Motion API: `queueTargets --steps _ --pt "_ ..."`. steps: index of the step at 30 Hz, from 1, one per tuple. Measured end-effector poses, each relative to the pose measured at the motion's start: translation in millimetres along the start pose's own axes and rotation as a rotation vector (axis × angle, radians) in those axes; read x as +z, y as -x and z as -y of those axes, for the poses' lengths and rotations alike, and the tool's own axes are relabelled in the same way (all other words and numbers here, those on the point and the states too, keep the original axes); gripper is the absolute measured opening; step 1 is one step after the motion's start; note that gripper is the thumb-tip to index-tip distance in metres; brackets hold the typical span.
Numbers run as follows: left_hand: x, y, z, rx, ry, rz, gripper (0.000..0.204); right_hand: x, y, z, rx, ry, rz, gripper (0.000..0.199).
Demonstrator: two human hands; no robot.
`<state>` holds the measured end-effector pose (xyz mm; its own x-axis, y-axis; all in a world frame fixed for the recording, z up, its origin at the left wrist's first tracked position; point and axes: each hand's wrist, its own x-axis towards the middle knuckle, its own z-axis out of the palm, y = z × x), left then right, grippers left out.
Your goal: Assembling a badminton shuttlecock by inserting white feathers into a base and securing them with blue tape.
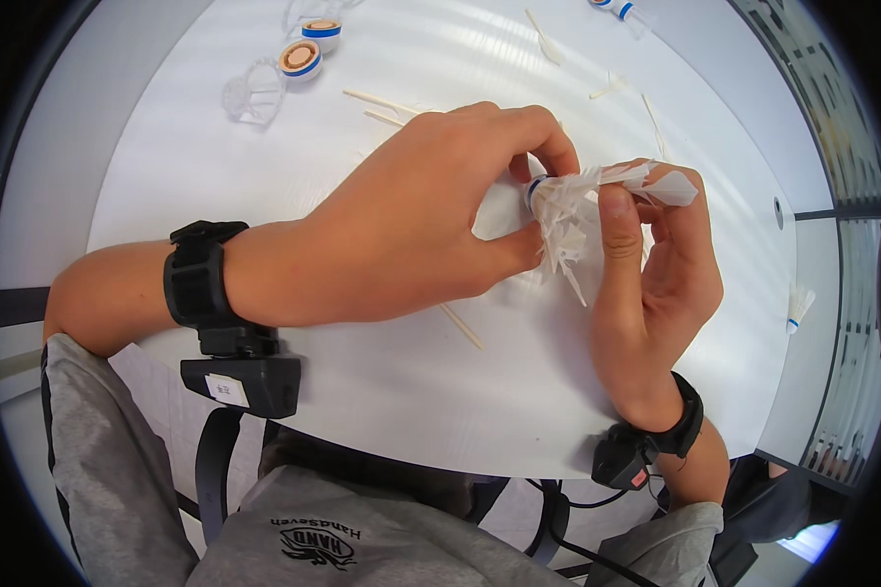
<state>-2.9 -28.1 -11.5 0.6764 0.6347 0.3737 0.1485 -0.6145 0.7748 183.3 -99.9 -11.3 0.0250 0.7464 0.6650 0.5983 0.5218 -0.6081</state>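
The left hand (416, 210) grips a shuttlecock (564, 220), seemingly to steady it as the right hand (671, 249) pinches its feather (673, 187).

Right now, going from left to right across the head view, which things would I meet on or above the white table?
Translucent white cage-like skirt, nearer tan-and-white round base with blue band, left hand, ragged white-feathered shuttlecock, right hand, white shuttlecock with blue band at far right.
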Motion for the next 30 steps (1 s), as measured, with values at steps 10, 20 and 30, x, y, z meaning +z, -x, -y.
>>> queueTargets --steps 10,20,30 --pt "0.5 0.6 -0.4 0.004 0.000 -0.021 0.035 0.5 3.0 2.6 0.030 -0.146 -0.087 0.014" --pt "1.4 1.8 1.1 0.022 0.000 -0.026 0.034 0.7 4.1 0.8 0.001 -0.100 -0.060 0.010" --pt "1.0 3.8 -1.1 0.027 -0.027 -0.029 0.036 -7.7 5.6 6.2 0.009 -0.011 0.042 0.014"
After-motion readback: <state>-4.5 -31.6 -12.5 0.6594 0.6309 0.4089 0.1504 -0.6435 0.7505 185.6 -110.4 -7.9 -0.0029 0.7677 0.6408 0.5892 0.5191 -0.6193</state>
